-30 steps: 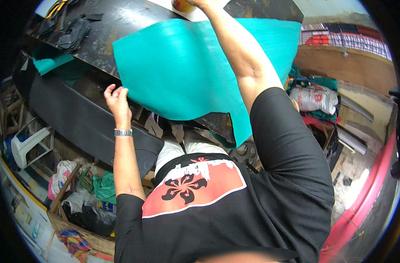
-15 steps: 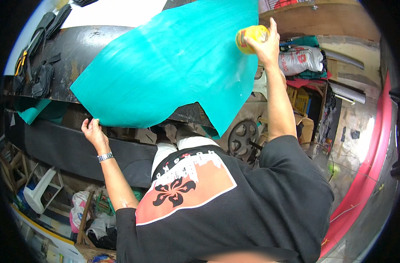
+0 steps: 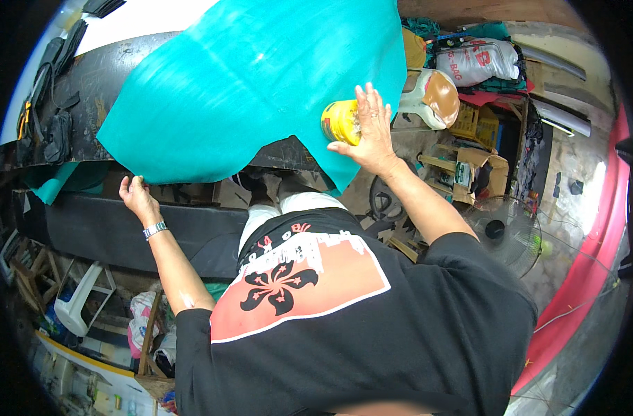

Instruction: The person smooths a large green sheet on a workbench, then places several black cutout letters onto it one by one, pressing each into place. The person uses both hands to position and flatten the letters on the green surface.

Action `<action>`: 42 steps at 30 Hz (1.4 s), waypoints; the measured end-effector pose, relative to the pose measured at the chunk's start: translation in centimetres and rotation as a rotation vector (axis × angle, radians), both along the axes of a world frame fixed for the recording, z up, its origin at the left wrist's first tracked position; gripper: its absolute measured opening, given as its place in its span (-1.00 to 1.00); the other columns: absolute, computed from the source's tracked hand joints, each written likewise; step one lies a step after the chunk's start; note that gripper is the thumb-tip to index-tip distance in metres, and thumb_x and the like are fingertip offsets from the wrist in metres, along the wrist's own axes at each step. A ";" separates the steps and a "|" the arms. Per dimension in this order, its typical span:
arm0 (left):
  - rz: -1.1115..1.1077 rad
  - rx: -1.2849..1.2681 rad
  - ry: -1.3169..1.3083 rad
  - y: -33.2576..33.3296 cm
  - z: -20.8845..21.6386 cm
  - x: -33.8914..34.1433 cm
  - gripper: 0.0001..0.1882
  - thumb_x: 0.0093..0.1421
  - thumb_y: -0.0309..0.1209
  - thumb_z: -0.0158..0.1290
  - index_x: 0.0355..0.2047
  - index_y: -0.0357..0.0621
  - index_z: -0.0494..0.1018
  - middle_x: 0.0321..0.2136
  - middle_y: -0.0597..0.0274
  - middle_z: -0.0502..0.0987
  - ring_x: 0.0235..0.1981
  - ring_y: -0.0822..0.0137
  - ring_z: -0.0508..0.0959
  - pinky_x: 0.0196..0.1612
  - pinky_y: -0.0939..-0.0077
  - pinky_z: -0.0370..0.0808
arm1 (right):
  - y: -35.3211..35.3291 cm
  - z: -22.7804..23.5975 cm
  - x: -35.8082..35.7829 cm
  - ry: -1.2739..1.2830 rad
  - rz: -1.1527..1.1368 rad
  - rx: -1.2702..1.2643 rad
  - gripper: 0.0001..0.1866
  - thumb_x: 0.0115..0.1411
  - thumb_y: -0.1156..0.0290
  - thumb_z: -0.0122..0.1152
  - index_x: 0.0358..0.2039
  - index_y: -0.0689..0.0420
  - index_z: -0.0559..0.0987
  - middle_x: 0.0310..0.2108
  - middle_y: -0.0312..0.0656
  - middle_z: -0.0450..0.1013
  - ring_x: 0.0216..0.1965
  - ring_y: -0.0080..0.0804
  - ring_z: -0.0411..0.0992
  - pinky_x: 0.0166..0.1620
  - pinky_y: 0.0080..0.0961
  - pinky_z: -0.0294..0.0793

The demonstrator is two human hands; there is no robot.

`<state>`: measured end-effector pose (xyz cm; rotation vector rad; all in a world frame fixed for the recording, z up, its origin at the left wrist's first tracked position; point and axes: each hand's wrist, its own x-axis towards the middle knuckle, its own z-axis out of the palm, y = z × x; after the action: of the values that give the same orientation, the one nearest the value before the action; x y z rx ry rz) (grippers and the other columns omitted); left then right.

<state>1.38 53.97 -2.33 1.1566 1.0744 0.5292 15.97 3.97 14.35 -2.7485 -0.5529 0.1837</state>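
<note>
A large teal sheet [image 3: 240,97] with a smooth face lies over a dark worktable [image 3: 139,62]. Its near edge hangs past the table, with a notch cut in it near the middle. At the sheet's near left edge, my left hand [image 3: 142,202] pinches the border between thumb and fingers. My right hand [image 3: 376,142] holds a yellow can [image 3: 338,122] tilted on its side, thumb below and fingers stretched along its end. The can is over the sheet's right part, by the notch; whether it touches the sheet I cannot tell.
A long black padded panel [image 3: 122,232] runs along the table's near side. To the right are a stool with a brown top [image 3: 440,100], a white sack [image 3: 477,61], a cardboard box [image 3: 493,166] and a fan [image 3: 500,232]. Black strips [image 3: 60,132] lie at the left.
My right hand has brought the yellow can nearer and to the left across the sheet. My left hand keeps its pinch on the edge. The view has shifted slightly.
</note>
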 end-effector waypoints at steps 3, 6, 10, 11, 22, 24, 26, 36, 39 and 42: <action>0.003 -0.017 0.012 -0.4 0.2 0.1 -0.50 0.19 -0.58 0.05 0.13 -0.07 0.21 -0.36 0.36 0.50 -0.37 0.51 0.44 -0.27 0.56 0.35 | -0.8 -0.1 1.0 0.089 -0.054 0.459 0.24 0.01 -0.22 0.36 0.47 -0.02 -0.18 0.48 0.06 -0.30 0.47 0.11 -0.27 0.43 -0.01 -0.26; 0.023 -0.021 0.004 -0.6 1.2 0.1 -0.47 0.19 -0.56 -0.03 0.19 -0.01 0.20 -0.28 0.34 0.51 -0.26 0.48 0.46 -0.18 0.48 0.34 | -0.8 -0.5 1.4 0.178 -0.300 0.979 0.07 0.22 -0.22 0.14 0.46 0.02 -0.22 0.48 -0.03 -0.32 0.47 -0.02 -0.25 0.44 -0.15 -0.25; 0.122 -0.050 0.031 -1.1 2.9 -0.1 -0.49 0.24 -0.40 -0.09 0.22 0.08 0.19 -0.17 0.27 0.54 -0.15 0.41 0.48 0.06 0.24 0.25 | -1.1 -1.0 1.8 0.266 -0.644 1.243 -0.06 0.31 -0.22 0.00 0.47 -0.09 -0.22 0.47 -0.03 -0.29 0.46 -0.07 -0.20 0.42 -0.12 -0.21; 0.161 -0.056 0.028 -1.3 3.2 -0.2 -0.50 0.25 -0.37 -0.09 0.22 0.08 0.19 -0.16 0.26 0.54 -0.13 0.40 0.49 0.10 0.19 0.22 | -1.2 -1.1 1.9 0.283 -0.670 1.251 -0.05 0.30 -0.21 0.02 0.47 -0.11 -0.22 0.47 -0.03 -0.29 0.46 -0.12 -0.19 0.41 -0.07 -0.24; 0.327 0.310 -0.184 5.0 8.6 -1.0 -0.61 0.34 -0.41 -0.03 0.16 -0.10 0.26 -0.27 0.27 0.57 -0.24 0.43 0.53 -0.07 0.51 0.39 | -2.4 -2.7 4.1 0.232 -0.669 0.956 -0.12 0.34 -0.24 -0.10 0.46 -0.08 -0.15 0.45 0.08 -0.15 0.41 -0.03 0.00 0.35 -0.01 -0.08; 0.282 0.446 -0.264 6.8 10.4 -0.4 -0.64 0.32 -0.53 0.01 0.12 -0.16 0.31 -0.27 0.21 0.56 -0.24 0.42 0.55 -0.16 0.62 0.48 | -2.7 -4.0 3.9 0.261 -0.727 1.046 -0.12 0.34 -0.24 -0.10 0.46 -0.07 -0.15 0.45 0.08 -0.15 0.40 -0.03 0.01 0.34 -0.02 -0.04; 0.198 0.519 -0.270 7.4 11.6 0.6 -0.62 0.28 -0.58 0.05 0.11 -0.20 0.33 -0.26 0.20 0.55 -0.20 0.39 0.55 -0.06 0.57 0.51 | -3.5 -5.1 3.9 0.239 -0.815 1.102 -0.13 0.35 -0.22 -0.11 0.46 -0.03 -0.14 0.44 0.05 -0.11 0.32 -0.02 0.15 0.30 -0.06 0.07; -0.587 0.944 -0.190 -2.2 15.2 19.0 -0.71 0.22 -0.58 0.07 -0.04 -0.19 0.56 -0.08 0.16 0.61 -0.03 0.33 0.58 0.09 0.44 0.46 | -13.4 -11.8 4.6 0.121 -1.327 0.880 0.01 0.25 -0.01 0.18 0.45 0.10 -0.21 0.41 0.09 -0.07 0.35 -0.01 0.08 0.32 -0.09 0.09; -0.823 1.044 -0.200 -7.1 15.8 26.3 -0.66 0.17 -0.46 0.07 -0.02 -0.09 0.58 -0.03 0.10 0.60 0.05 0.17 0.57 0.15 0.34 0.42 | -15.6 -15.7 3.1 0.158 -1.440 0.862 0.09 0.19 0.05 0.24 0.46 0.09 -0.28 0.45 0.10 -0.19 0.41 0.02 -0.04 0.35 -0.10 0.04; -1.014 1.097 -0.104 -11.1 14.6 32.7 -0.61 0.16 -0.41 0.07 0.03 -0.08 0.54 0.01 0.05 0.58 0.08 0.05 0.54 0.19 0.24 0.40 | -16.6 -18.0 1.9 0.216 -1.553 0.933 0.12 0.17 0.08 0.24 0.46 0.03 -0.34 0.47 0.05 -0.27 0.43 0.03 -0.11 0.37 -0.07 -0.02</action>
<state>34.11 42.91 12.25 2.3654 -0.0929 0.3193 17.82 -12.64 -3.66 -1.5321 1.2294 -0.1415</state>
